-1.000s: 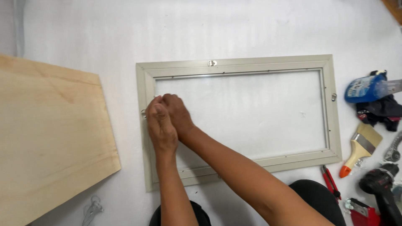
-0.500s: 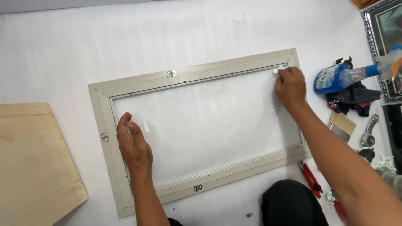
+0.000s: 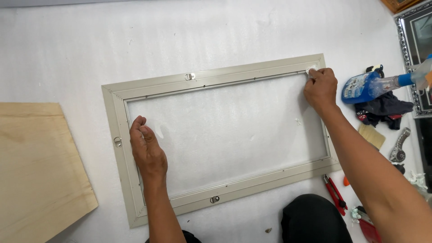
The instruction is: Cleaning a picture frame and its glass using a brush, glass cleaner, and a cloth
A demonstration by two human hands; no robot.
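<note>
From above I see a pale grey picture frame (image 3: pixel 216 81) lying flat on the white tabletop (image 3: pixel 225 36), my left hand (image 3: pixel 146 150) resting open on its glass, my right hand (image 3: pixel 320 85) pinching a small white wad (image 3: pixel 311 70) into the far right corner, most glass apparently unwiped.

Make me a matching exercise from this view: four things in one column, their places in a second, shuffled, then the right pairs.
Things:
1. left hand
2. right hand
3. blue spray bottle
4. plywood board

Places:
A. lying right of the picture frame, beside a dark cloth
B. flat on the glass pane near the frame's left side
C. on the white surface, left of the frame
D. at the frame's top right corner, fingers on a small white piece

Pairs: 1-B, 2-D, 3-A, 4-C
</note>
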